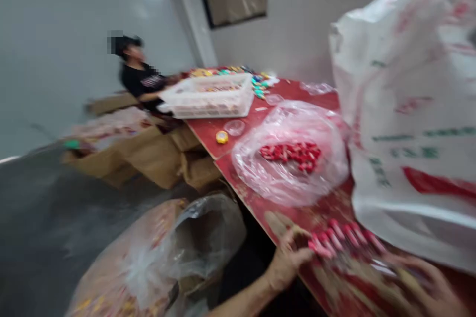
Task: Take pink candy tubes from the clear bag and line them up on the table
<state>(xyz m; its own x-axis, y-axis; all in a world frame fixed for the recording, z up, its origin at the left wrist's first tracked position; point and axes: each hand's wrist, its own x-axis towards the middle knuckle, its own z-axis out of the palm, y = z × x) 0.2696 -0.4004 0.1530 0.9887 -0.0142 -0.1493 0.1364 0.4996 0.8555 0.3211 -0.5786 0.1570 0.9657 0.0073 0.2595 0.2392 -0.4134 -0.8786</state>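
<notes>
At the near edge of the red table, my left hand (292,255) has its fingers curled, with thumb and forefinger closed at the end of a row of small pink pieces (336,235). The pieces look like short pink-and-white tubes, with clear parts below them, but blur hides their exact kind. My right hand (427,282) lies at the row's other end, smeared by motion, its grip unclear. Beyond the row, an open pinkish plastic bag (256,178) holds many small red pieces (290,153).
A large white printed sack (412,109) stands at the right. Farther back are a white plastic crate (211,109), a yellow tape roll (222,136) and a person in black (137,79). Filled clear bags (126,262) and brown cartons (148,153) stand left of the table (253,203).
</notes>
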